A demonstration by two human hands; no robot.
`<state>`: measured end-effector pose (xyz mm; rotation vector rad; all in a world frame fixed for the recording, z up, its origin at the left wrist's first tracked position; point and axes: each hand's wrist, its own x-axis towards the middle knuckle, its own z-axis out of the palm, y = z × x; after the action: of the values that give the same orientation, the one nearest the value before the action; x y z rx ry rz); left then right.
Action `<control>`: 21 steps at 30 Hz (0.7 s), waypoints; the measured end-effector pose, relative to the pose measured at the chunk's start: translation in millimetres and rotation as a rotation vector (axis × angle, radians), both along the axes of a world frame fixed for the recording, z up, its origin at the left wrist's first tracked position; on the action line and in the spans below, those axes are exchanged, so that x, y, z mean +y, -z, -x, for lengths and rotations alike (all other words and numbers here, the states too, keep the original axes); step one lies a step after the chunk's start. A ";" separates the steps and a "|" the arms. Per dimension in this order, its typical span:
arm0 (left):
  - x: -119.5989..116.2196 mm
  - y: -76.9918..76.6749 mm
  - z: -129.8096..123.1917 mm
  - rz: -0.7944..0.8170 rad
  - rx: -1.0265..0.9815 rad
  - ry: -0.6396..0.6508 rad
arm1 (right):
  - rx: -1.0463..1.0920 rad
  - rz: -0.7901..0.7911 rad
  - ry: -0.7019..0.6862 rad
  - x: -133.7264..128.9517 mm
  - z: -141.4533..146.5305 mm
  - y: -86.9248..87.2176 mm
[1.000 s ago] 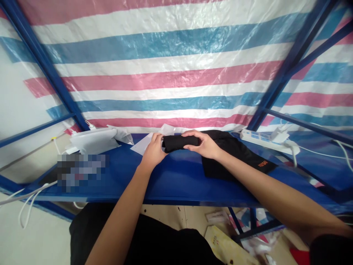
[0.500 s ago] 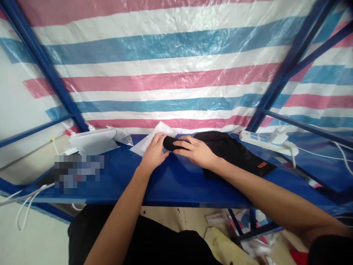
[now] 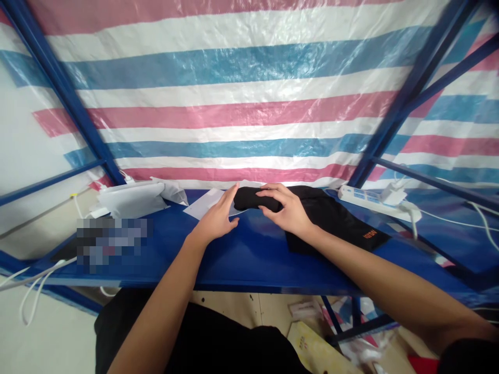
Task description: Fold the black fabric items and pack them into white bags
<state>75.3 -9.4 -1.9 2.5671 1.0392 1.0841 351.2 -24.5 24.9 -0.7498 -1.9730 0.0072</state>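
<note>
A small black rounded bundle (image 3: 249,198) is above the blue shelf (image 3: 241,259). My right hand (image 3: 284,205) grips its right end between thumb and fingers. At the bundle's left end is my left hand (image 3: 218,215), with thumb and fingers apart and nothing held. A white sheet or bag (image 3: 200,204) lies behind my left hand, partly hidden by it. Under and beyond my right hand spreads a flat black cloth item (image 3: 335,221) with orange lettering at its right corner.
White power strip (image 3: 360,196) with a plugged-in adapter at right. Grey plastic bag (image 3: 134,200) at left, beside white cables and a blurred patch. Blue metal posts rise on both sides before a striped plastic sheet (image 3: 234,111). Yellow box (image 3: 315,348) on the floor below.
My left hand has opened and let go of the black bundle, moving slightly left and down. More of the bundle shows, and it has shifted a little right with my right hand.
</note>
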 end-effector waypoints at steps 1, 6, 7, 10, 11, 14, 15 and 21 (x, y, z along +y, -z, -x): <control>0.1 -0.1 -0.6 -0.012 -0.038 -0.001 | 0.036 0.018 0.010 0.5 -0.1 -1.0; 3.3 -3.4 1.9 -0.011 -0.206 -0.037 | 0.072 0.067 -0.032 3.4 -5.6 -2.6; 3.7 -4.7 3.2 -0.014 -0.201 -0.051 | 0.048 0.068 -0.057 3.7 -7.6 -2.5; 2.8 -7.6 5.3 0.000 -0.157 -0.013 | -0.118 0.020 -0.155 4.5 -13.7 -3.0; 1.9 -7.9 4.8 0.012 -0.140 0.017 | -0.205 -0.007 -0.188 4.6 -15.3 -3.4; -2.0 -7.1 -0.3 0.037 -0.075 0.081 | -0.398 -0.059 -0.262 3.6 -14.9 -3.3; -3.4 -6.4 -2.8 0.041 -0.057 0.090 | -0.398 -0.054 -0.278 2.7 -12.7 -2.2; -7.4 -1.8 -10.7 0.034 -0.049 0.056 | -0.057 0.100 -0.355 -1.5 6.2 8.8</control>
<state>86.0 -16.8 -0.1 2.5141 0.9603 1.1006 344.9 -26.0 16.1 -0.4580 -2.1499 0.3012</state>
